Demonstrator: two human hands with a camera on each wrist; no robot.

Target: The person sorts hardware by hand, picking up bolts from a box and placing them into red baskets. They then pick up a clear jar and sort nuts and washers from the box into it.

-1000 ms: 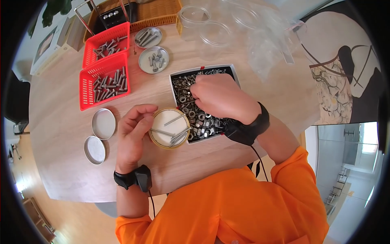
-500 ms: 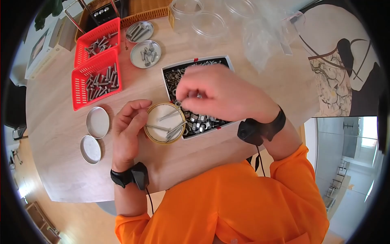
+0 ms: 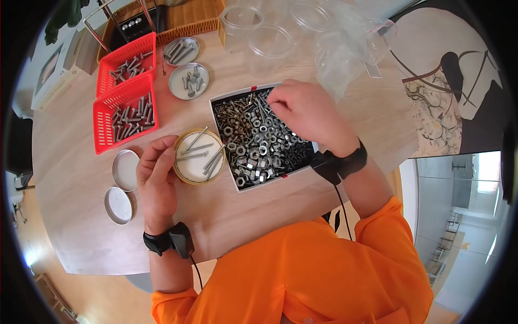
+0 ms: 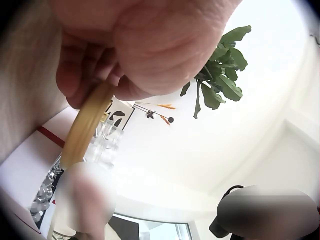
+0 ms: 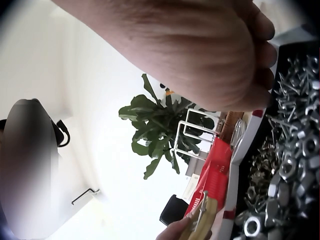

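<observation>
Left of the frame's middle, the left hand [image 3: 156,183] pinches the left edge of a yellow-rimmed lid [image 3: 190,168] holding long screws [image 3: 197,147]. Just right of the lid, a white-rimmed box [image 3: 253,186] of nuts and screws sits near the centre on the desk [image 3: 216,227]. Over its upper right corner, the right hand [image 3: 306,112] curls its fingers; whether they grip anything cannot be told.

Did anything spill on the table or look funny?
Nothing stands out. The nuts and screws are jumbled, but they're inside the box. The long screws lie inside the gold-rimmed lid that the left hand holds. I see none spilled on the table.
</observation>
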